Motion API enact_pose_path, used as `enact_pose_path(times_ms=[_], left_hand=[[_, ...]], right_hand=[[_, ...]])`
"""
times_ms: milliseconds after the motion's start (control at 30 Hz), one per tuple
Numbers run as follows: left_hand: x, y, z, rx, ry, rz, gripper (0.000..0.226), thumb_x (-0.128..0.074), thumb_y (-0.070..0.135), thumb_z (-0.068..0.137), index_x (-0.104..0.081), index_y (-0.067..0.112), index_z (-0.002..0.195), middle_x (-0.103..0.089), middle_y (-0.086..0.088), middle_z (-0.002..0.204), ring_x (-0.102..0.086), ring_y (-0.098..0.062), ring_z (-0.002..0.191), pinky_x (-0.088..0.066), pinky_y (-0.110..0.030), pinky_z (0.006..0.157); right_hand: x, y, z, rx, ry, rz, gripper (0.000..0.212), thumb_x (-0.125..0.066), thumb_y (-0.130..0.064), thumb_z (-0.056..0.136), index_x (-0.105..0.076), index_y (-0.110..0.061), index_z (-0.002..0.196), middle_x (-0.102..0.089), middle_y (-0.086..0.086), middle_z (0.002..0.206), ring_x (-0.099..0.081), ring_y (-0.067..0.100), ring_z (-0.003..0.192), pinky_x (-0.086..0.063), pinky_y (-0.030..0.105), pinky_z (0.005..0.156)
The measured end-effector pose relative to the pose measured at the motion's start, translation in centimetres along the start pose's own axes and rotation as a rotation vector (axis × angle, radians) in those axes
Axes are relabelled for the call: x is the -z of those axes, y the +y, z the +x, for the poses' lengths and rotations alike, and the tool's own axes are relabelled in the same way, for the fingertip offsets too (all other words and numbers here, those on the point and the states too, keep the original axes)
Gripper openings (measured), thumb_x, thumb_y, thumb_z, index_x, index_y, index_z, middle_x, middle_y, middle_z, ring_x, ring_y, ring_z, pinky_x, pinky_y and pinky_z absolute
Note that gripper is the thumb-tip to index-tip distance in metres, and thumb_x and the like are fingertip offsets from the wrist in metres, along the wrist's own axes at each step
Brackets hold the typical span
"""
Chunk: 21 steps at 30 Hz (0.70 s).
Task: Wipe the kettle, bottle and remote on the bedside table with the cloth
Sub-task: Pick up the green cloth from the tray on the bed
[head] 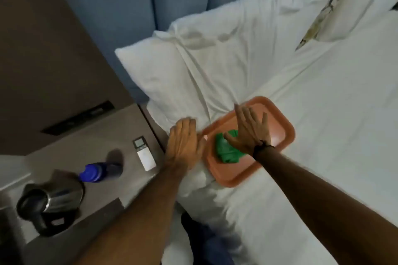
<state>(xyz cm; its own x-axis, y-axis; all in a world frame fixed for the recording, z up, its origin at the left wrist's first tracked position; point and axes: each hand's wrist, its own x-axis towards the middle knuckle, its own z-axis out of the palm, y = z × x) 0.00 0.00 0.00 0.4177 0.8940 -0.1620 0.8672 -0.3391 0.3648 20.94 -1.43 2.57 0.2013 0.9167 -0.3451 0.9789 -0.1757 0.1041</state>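
A folded green cloth lies on an orange tray on the bed. My right hand hovers flat over the cloth with its fingers spread, covering part of it. My left hand is flat and open beside the tray's left edge, holding nothing. On the bedside table at the left stand a steel and black kettle, a bottle with a blue cap, and a white remote lying flat near the table's right edge.
White pillows lean against a blue padded headboard behind the tray. White bed sheet spreads to the right. A dark switch panel sits in the brown wall behind the table.
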Motion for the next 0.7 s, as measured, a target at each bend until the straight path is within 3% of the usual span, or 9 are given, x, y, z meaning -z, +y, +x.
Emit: enact_pose_path(times_ms=[100,200,333,400,467,567,700], left_hand=[[-4.8,3.0,1.9,0.057,-0.155,-0.112,0.048,-0.04,0.032,0.1,-0.043,0.007,0.142,-0.05,-0.016,0.144,-0.047,-0.034,0.132,-0.036,-0.042,0.112],[-8.6,5.9,2.7,0.153,-0.289,-0.243,0.057,-0.046,0.027,0.102,-0.031,0.003,0.151,-0.043,-0.022,0.153,-0.041,-0.037,0.142,-0.031,-0.046,0.121],[-11.5,7.2,3.9,0.34,-0.287,-0.441,0.055,-0.061,0.023,0.096,-0.039,0.006,0.143,-0.051,-0.018,0.146,-0.045,-0.036,0.141,-0.04,-0.052,0.117],[-12.0,7.1,4.2,0.454,-0.232,-0.593,0.051,-0.067,0.013,0.09,-0.044,0.009,0.136,-0.053,-0.016,0.144,-0.047,-0.034,0.139,-0.042,-0.052,0.116],[-11.6,6.6,4.1,0.557,-0.212,-0.772,0.049,-0.067,0.004,0.087,-0.045,0.011,0.13,-0.053,-0.013,0.139,-0.052,-0.034,0.134,-0.047,-0.05,0.113],[-9.9,5.0,2.7,0.609,-0.142,-1.003,0.043,-0.066,0.0,0.085,-0.047,0.017,0.119,-0.059,-0.007,0.124,-0.064,-0.029,0.116,-0.058,-0.044,0.098],[-6.2,0.4,-0.8,0.559,-0.03,-1.209,0.043,-0.067,-0.002,0.084,-0.049,0.023,0.115,-0.064,-0.004,0.112,-0.067,-0.023,0.103,-0.06,-0.02,0.074]], right_hand=[[-4.2,2.3,1.2,-0.14,-0.217,0.264,0.091,-0.055,-0.064,0.079,-0.019,-0.019,0.15,-0.046,0.015,0.145,-0.047,0.036,0.129,-0.04,0.059,0.104],[-7.6,3.6,1.7,-0.307,-0.363,0.608,0.078,-0.069,-0.052,0.079,-0.037,-0.014,0.14,-0.055,0.016,0.131,-0.056,0.033,0.113,-0.052,0.045,0.09],[-10.1,3.8,2.9,-0.498,-0.353,0.923,0.057,-0.076,-0.037,0.078,-0.053,-0.01,0.122,-0.063,0.008,0.115,-0.061,0.022,0.093,-0.057,0.032,0.076],[-10.4,3.8,3.1,-0.598,-0.385,1.059,0.054,-0.077,-0.031,0.079,-0.055,-0.009,0.123,-0.064,0.007,0.113,-0.061,0.02,0.092,-0.055,0.028,0.072],[-10.1,3.8,2.9,-0.668,-0.454,1.17,0.046,-0.077,-0.027,0.079,-0.059,-0.009,0.117,-0.068,0.01,0.113,-0.066,0.023,0.096,-0.058,0.031,0.077],[-8.1,2.6,1.8,-0.644,-0.533,1.361,0.041,-0.078,-0.024,0.077,-0.063,-0.008,0.113,-0.071,0.014,0.115,-0.069,0.029,0.101,-0.057,0.044,0.094],[-4.4,-2.2,0.2,-0.412,-0.595,1.439,0.051,-0.085,-0.027,0.07,-0.065,-0.017,0.116,-0.073,0.008,0.114,-0.07,0.027,0.102,-0.057,0.045,0.094]])
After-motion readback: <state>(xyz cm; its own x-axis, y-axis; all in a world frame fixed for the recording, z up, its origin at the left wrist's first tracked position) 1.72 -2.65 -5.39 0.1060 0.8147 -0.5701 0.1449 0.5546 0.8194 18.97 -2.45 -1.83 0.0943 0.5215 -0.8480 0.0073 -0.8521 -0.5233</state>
